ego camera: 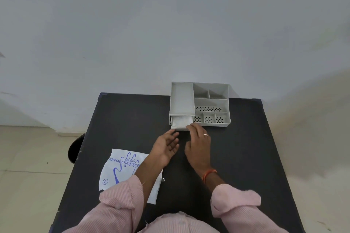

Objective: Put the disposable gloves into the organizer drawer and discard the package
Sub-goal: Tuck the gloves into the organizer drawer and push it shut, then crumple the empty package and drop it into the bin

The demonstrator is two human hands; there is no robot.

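The package (121, 168) lies flat on the dark table (246, 147), partly under the left forearm. The left hand (167, 146) hovers loose, holding nothing. The gloves (181, 120) sit in the part-open drawer (180, 128), and the right hand (198, 143) rests fairly straight fingers on its front. Best pushed squarely into the organizer (210, 100), lest film snag.

place: plain indoor room | bare wall (170, 24) | tiled floor (28, 157) | black table (246, 157)
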